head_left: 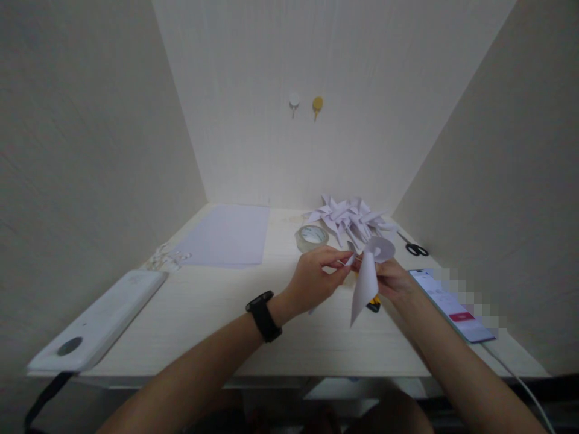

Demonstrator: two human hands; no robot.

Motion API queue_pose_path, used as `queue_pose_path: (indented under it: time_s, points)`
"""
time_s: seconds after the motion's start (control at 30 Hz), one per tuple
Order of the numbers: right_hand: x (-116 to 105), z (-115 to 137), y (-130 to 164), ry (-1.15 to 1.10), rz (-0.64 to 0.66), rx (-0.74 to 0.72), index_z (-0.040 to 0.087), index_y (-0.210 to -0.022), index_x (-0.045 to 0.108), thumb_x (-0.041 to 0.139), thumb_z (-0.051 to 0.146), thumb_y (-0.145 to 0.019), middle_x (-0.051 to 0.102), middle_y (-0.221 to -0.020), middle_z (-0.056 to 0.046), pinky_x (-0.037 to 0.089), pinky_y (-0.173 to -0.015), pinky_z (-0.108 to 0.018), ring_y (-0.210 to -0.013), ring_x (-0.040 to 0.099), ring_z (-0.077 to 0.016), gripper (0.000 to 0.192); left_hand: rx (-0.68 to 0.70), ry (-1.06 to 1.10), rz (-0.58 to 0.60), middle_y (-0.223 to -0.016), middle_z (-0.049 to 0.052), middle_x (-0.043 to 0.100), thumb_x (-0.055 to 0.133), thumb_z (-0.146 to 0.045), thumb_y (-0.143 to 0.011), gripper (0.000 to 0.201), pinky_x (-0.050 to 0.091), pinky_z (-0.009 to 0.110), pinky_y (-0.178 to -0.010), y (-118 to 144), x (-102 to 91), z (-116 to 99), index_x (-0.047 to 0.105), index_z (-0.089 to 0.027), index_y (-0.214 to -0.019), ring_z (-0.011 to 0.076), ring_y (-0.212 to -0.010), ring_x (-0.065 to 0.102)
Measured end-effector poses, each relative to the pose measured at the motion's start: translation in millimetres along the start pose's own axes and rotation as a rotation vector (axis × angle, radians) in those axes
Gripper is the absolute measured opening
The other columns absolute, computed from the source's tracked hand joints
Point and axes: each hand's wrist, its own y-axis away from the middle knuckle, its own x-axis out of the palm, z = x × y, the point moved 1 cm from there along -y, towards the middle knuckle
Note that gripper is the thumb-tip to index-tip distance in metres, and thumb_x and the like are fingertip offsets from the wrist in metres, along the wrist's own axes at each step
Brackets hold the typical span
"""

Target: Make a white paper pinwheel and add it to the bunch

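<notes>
My left hand (316,278), with a black watch on its wrist, pinches a small strip or tab at the edge of a white folded paper piece (367,278). My right hand (394,281) holds that same paper piece from the right, just above the table. The paper hangs down to a point between my hands. A yellow and black object (373,304) lies under it, mostly hidden. A roll of clear tape (311,237) sits just behind my left hand.
A pile of folded white paper shapes (350,218) lies at the back, black scissors (414,246) to its right. A phone (452,304) with a cable lies at right. A paper sheet (226,234), small scraps (163,258) and a white device (102,319) are at left.
</notes>
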Motion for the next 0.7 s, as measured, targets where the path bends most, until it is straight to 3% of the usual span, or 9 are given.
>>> queue_pose_path:
  time_s: [0.23, 0.37, 0.6, 0.7]
  points:
    - [5, 2, 0, 0.071, -0.049, -0.056, 0.025, -0.090, 0.067, 0.080, 0.058, -0.064, 0.074, -0.080, -0.005, 0.060, -0.062, -0.038, -0.064, 0.070, -0.0234, 0.044, 0.013, -0.079, 0.004, -0.103, 0.010, 0.074, 0.066, -0.011, -0.081, 0.027, 0.063, 0.027, -0.071, 1, -1.1, -3, 0.074, -0.014, -0.107, 0.0176, -0.088, 0.071]
    - [6, 4, 0, 0.051, -0.044, 0.021, 0.025, -0.093, 0.068, 0.084, 0.054, -0.060, 0.074, -0.078, -0.005, 0.059, -0.057, -0.037, -0.063, 0.069, -0.0241, 0.046, 0.009, -0.109, -0.003, -0.101, 0.009, 0.076, 0.064, -0.014, -0.084, 0.025, 0.062, 0.024, -0.064, 1, -1.1, -1, 0.075, -0.015, -0.107, 0.0178, -0.086, 0.072]
    - [21, 11, 1, -0.008, -0.145, 0.041, 0.028, -0.104, 0.067, 0.088, 0.045, -0.056, 0.075, -0.088, -0.005, 0.060, -0.068, -0.042, -0.080, 0.071, -0.0295, 0.055, 0.061, -0.206, -0.041, -0.098, 0.009, 0.077, 0.063, -0.012, -0.084, 0.023, 0.060, 0.024, -0.067, 1, -2.4, 5, 0.076, -0.015, -0.103, 0.0177, -0.084, 0.072]
    - [25, 12, 3, 0.026, -0.195, 0.007, 0.027, -0.105, 0.068, 0.088, 0.044, -0.055, 0.075, -0.091, -0.005, 0.059, -0.068, -0.040, -0.078, 0.071, -0.0276, 0.056, 0.045, -0.258, -0.050, -0.094, 0.007, 0.077, 0.061, -0.012, -0.086, 0.021, 0.059, 0.025, -0.070, 1, -4.0, 6, 0.077, -0.017, -0.097, 0.0180, -0.083, 0.073]
